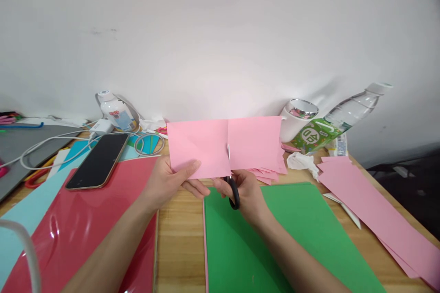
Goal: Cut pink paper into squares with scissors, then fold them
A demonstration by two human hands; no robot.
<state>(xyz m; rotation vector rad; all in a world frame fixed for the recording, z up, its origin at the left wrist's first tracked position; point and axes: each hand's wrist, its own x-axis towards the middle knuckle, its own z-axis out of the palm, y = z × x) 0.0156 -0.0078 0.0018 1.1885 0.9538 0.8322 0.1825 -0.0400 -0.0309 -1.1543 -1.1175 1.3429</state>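
A plain white wall [213,32] spans the full width of the background and forms the upper part of the scene. Its surface is smooth and matte, with a faint grey scuff mark [103,31] on the upper left. A wooden table [178,247] stands at the foot of the wall; its top has a light yellow-brown finish with grain running crosswise. The right edge of the table runs diagonally. Beyond this edge lies a dark area [412,197], its contents indistinct. Illumination is soft and even, brightest at mid-wall, shading to grey toward the right.
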